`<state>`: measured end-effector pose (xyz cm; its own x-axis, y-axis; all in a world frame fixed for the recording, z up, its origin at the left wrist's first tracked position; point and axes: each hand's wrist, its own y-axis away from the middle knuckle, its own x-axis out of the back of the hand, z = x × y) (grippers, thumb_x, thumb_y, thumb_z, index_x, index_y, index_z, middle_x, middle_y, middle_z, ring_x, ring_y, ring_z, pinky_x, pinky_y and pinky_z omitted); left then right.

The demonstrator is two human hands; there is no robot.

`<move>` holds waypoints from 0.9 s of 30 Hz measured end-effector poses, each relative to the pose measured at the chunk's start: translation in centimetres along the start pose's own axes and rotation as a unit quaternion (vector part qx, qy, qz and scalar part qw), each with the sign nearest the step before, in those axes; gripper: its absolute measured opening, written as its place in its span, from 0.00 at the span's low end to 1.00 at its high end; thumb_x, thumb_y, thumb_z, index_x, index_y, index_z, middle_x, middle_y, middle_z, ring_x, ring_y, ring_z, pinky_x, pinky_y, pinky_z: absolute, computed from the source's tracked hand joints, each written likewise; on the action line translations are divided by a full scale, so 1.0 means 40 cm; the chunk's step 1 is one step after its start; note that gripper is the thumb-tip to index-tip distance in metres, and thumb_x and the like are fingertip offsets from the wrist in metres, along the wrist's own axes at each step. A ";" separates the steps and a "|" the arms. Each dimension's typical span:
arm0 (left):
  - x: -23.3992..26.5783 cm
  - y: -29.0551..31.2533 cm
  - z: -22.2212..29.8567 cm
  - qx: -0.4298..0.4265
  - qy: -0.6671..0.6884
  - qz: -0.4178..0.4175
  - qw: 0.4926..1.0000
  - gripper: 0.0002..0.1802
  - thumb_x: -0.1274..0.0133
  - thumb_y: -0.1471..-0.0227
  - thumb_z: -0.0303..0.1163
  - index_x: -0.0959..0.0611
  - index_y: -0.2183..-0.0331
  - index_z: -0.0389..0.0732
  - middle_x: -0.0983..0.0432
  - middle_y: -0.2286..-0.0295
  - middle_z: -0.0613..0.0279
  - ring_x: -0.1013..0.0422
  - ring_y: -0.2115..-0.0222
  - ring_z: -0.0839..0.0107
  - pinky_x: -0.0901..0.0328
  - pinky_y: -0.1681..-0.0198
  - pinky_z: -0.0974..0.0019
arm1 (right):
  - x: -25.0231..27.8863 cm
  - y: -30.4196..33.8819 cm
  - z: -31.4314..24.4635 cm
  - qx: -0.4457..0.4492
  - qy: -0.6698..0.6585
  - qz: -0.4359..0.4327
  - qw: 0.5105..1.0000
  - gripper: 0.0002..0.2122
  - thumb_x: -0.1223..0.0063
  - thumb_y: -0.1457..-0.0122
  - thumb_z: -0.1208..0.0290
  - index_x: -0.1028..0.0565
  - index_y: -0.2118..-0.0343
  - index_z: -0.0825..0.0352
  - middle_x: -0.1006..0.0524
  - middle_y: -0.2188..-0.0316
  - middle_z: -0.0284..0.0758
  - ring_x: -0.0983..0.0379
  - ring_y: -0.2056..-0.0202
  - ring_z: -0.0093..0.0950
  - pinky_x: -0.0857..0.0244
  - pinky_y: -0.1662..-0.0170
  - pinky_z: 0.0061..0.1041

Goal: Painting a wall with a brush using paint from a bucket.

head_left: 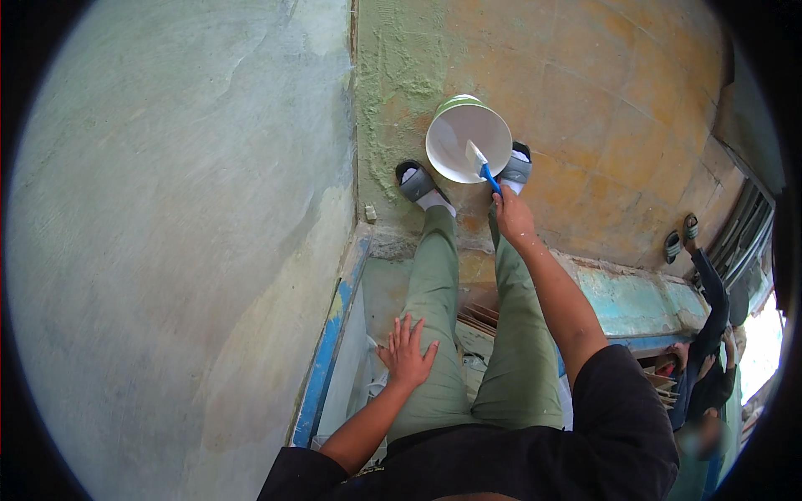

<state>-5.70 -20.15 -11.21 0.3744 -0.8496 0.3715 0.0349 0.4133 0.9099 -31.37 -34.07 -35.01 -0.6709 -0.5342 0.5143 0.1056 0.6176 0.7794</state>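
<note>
My right hand (514,212) is closed round the blue handle of a paintbrush (478,157). Pale bristles of the brush hang over the mouth of a white bucket (434,152) with some green on its outer side. Whether the bristles touch anything inside I cannot tell. The bucket stands on the floor between and just beyond my sandalled feet. My left hand (407,355) rests on my left thigh with its fingers spread, holding nothing.
A grey-green plastered wall (184,209) fills the left side. Rough green material coats the floor strip (401,58) beside it; worn orange-brown tiles (601,108) lie to the right. Behind my feet runs a raised sill (635,296). Another person (710,334) is at the far right.
</note>
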 end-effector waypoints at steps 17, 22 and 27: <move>-0.003 0.003 -0.006 -0.002 0.020 -0.001 1.000 0.34 0.50 0.47 0.48 0.36 0.42 0.44 0.53 0.39 0.51 0.60 0.37 0.47 0.60 0.39 0.42 | -0.017 -0.004 -0.011 0.005 0.012 0.011 1.000 0.11 0.62 0.36 0.60 0.34 0.62 0.62 0.25 0.73 0.48 0.27 0.69 0.50 0.37 0.67 0.49; -0.003 0.002 -0.010 -0.009 0.024 0.003 1.000 0.34 0.50 0.47 0.48 0.36 0.43 0.45 0.53 0.39 0.51 0.60 0.37 0.47 0.60 0.38 0.42 | -0.029 -0.009 -0.007 0.001 0.016 0.013 1.000 0.11 0.63 0.36 0.59 0.34 0.61 0.62 0.24 0.73 0.48 0.27 0.69 0.50 0.37 0.67 0.49; -0.003 0.002 -0.012 -0.006 0.030 0.004 1.000 0.34 0.49 0.48 0.47 0.35 0.43 0.45 0.52 0.39 0.50 0.59 0.37 0.46 0.60 0.39 0.42 | -0.035 -0.018 -0.007 0.008 0.013 0.009 1.000 0.12 0.64 0.36 0.58 0.34 0.60 0.61 0.24 0.73 0.48 0.27 0.69 0.50 0.37 0.67 0.50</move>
<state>-5.30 -19.86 -11.27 0.4296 -0.8251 0.3668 0.0421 0.4241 0.9046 -30.29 -33.93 -36.17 -0.6503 -0.5367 0.5377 0.1067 0.6361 0.7641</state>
